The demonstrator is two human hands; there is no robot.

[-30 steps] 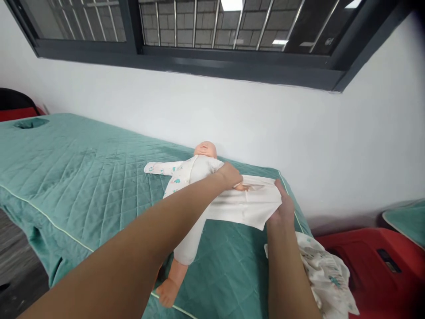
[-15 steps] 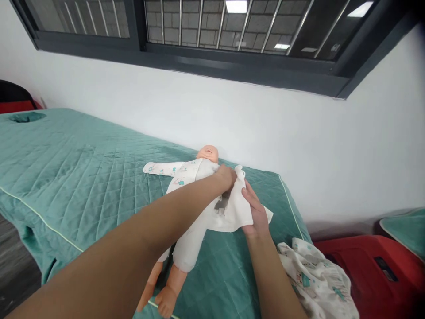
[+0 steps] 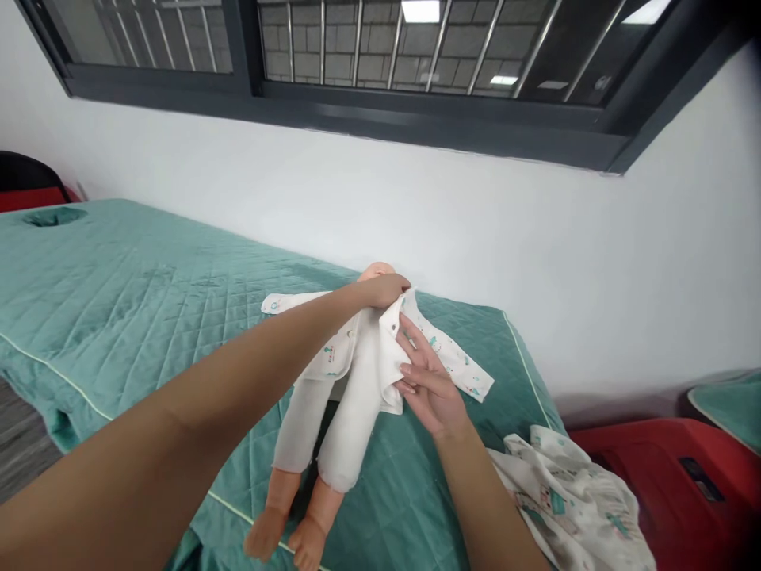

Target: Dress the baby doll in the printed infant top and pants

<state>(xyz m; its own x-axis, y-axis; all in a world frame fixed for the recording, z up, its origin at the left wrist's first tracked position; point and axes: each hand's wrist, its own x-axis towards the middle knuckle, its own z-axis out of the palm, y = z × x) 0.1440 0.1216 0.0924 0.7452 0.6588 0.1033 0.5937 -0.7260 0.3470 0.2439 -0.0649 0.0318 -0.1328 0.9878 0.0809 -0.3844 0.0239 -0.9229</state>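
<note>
One baby doll (image 3: 349, 424) lies on its back on a green quilted bed (image 3: 172, 293), its head near the white wall (image 3: 535, 238). Its two legs are covered in soft white fabric down to two bare, flesh-coloured feet (image 3: 309, 543). One thin white jacket (image 3: 338, 355), printed with small teal figures, lies around the torso, its two sleeves (image 3: 455, 358) stretched out sideways. The left hand (image 3: 388, 290) has its fingers closed on the jacket's raised upper edge; the fingers of the right hand (image 3: 429, 377) spread loosely against the front flap (image 3: 389, 357), and whether they pinch it I cannot tell. One round snap (image 3: 393, 327) shows on that flap. One crumpled printed cloth (image 3: 576, 507) lies at the bed's right edge, beside a smooth red moulded object (image 3: 648, 452). One round-edged hole (image 3: 55, 216) opens in the bed's far left end.
</note>
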